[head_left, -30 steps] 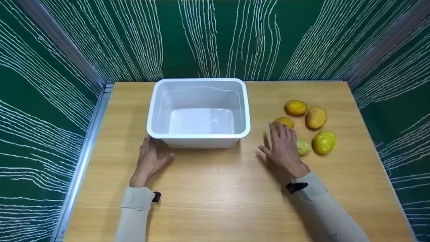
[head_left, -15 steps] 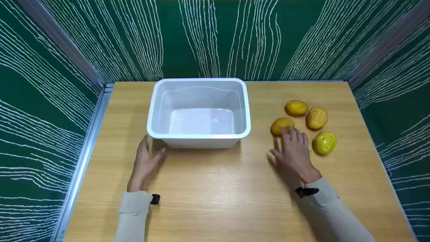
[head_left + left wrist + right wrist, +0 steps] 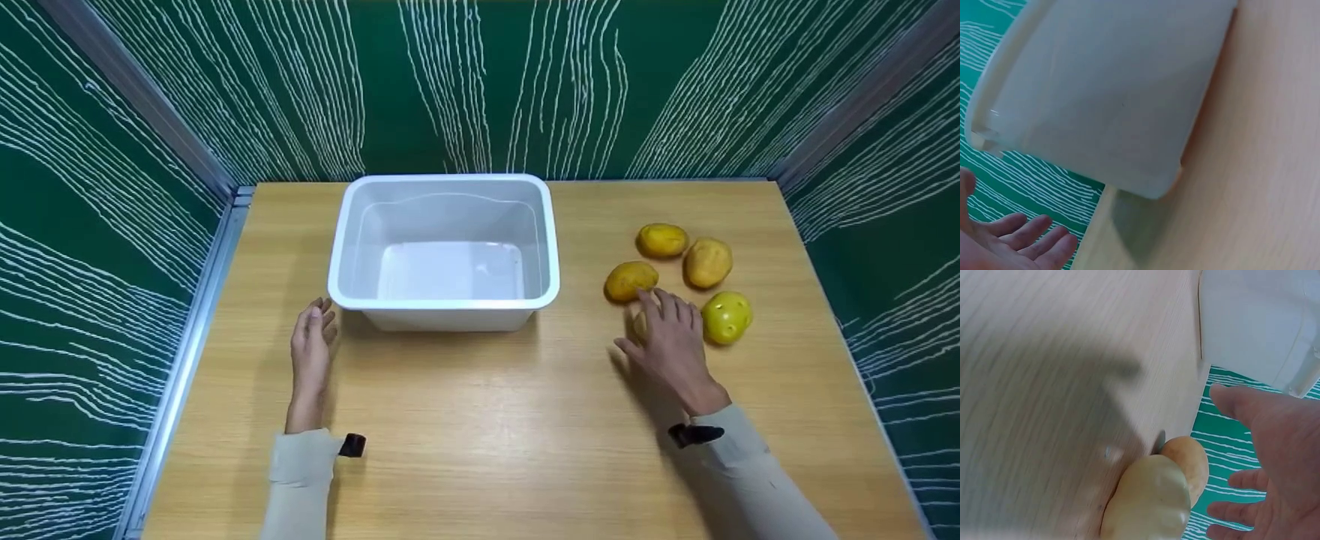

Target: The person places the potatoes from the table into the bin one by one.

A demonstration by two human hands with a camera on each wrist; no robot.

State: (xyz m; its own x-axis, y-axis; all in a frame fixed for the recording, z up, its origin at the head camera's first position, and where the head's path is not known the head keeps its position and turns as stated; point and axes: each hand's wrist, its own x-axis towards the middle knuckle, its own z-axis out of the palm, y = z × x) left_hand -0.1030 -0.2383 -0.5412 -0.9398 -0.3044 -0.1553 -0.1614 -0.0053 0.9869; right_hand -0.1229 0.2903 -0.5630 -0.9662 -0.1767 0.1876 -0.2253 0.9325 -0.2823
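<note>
My right hand (image 3: 671,349) hovers over a pale green, potato-shaped piece (image 3: 1151,500), its fingers spread and mostly hiding the piece in the head view. Near my fingertips lies a brownish-yellow potato (image 3: 628,281). The right wrist view shows my thumb and fingers wide apart, with nothing between them. At the front left corner of the white plastic bin (image 3: 442,305), my left hand (image 3: 309,364) holds nothing. Its fingers are loosely bent, and in the left wrist view this hand (image 3: 1022,242) is apart from the bin wall (image 3: 1117,107).
Two more yellowish potatoes (image 3: 662,240) (image 3: 708,263) lie farther back on the right. A glossy yellow-green lumpy piece (image 3: 726,318) sits right of my right hand. Green walls with white wavy lines (image 3: 495,90) enclose the wooden table (image 3: 480,435) at the back and sides.
My right hand has shifted right and slightly toward me, uncovering the brownish-yellow potato. My left hand has drawn a little left from the bin and turned, its thumb now beside the fingers.
</note>
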